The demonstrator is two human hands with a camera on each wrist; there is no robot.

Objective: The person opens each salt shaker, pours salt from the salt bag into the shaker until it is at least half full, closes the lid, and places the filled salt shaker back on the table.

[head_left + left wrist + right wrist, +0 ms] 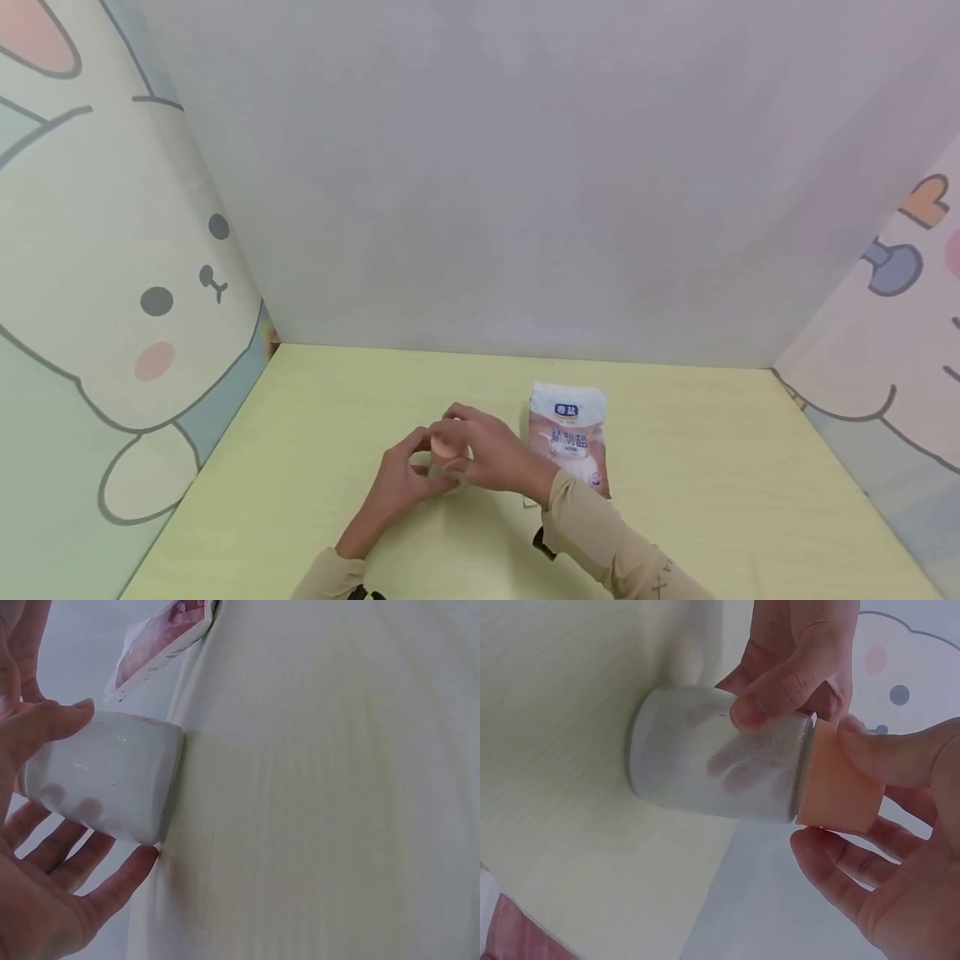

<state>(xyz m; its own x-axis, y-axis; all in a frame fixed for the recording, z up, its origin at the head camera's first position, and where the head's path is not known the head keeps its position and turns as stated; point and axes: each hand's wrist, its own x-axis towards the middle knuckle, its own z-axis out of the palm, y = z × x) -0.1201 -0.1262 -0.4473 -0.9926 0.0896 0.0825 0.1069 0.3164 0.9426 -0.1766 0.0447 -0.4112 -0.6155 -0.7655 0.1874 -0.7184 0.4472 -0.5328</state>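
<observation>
A translucent jar (712,757) stands on the table with an orange lid (838,780) at its top. My left hand (397,483) grips the jar's body, the thumb (60,724) on one side and the fingers round the other. Through the cloudy wall the fingers show faintly in the right wrist view. My right hand (491,450) holds the lid by its sides between thumb and fingers. The lid sits at the jar's mouth.
A bag of salt (567,437) with a white top and reddish print lies right of the jar, beside my right forearm. The pale yellow table (697,467) meets a plain grey wall (495,183) behind. Cartoon-printed walls flank both sides.
</observation>
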